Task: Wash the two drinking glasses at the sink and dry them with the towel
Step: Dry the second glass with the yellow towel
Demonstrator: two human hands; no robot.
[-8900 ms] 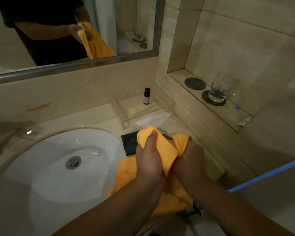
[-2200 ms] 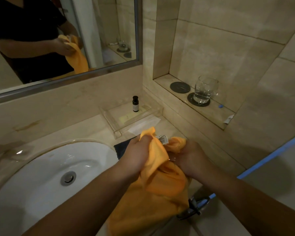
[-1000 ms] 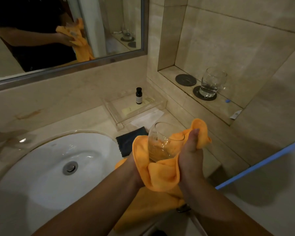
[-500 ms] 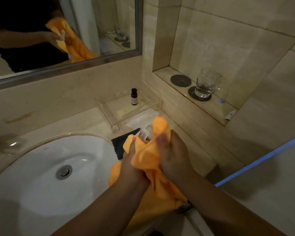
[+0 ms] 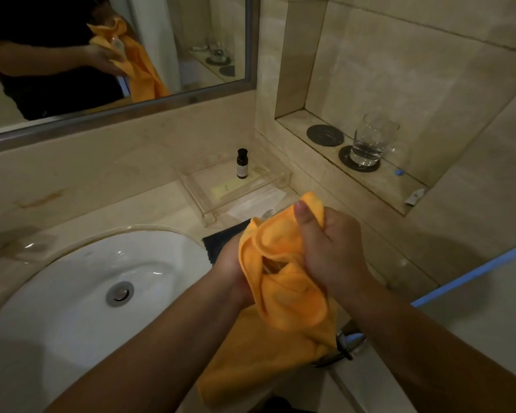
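Note:
An orange towel [image 5: 289, 281] is bunched between both hands above the counter, right of the white sink [image 5: 72, 293]. It wraps a drinking glass; only a sliver of glass [image 5: 273, 267] shows through a gap in the folds. My left hand [image 5: 230, 263] grips the wrapped bundle from the left, mostly hidden behind cloth. My right hand [image 5: 328, 248] clenches the towel from the right, thumb pressed on top. A second drinking glass [image 5: 373, 138] stands upright on a dark coaster [image 5: 358, 162] in the wall niche at the right.
An empty dark coaster [image 5: 325, 135] lies left of the glass in the niche. A clear tray [image 5: 236, 186] holding a small dark bottle [image 5: 242, 163] sits against the back wall. A dark cloth [image 5: 221, 239] lies by the sink rim. A mirror [image 5: 116, 55] hangs above.
One second ago the glass showed openly in the towel; now the cloth covers it almost entirely. My right thumb has shifted onto the top of the bundle as the hands work the towel.

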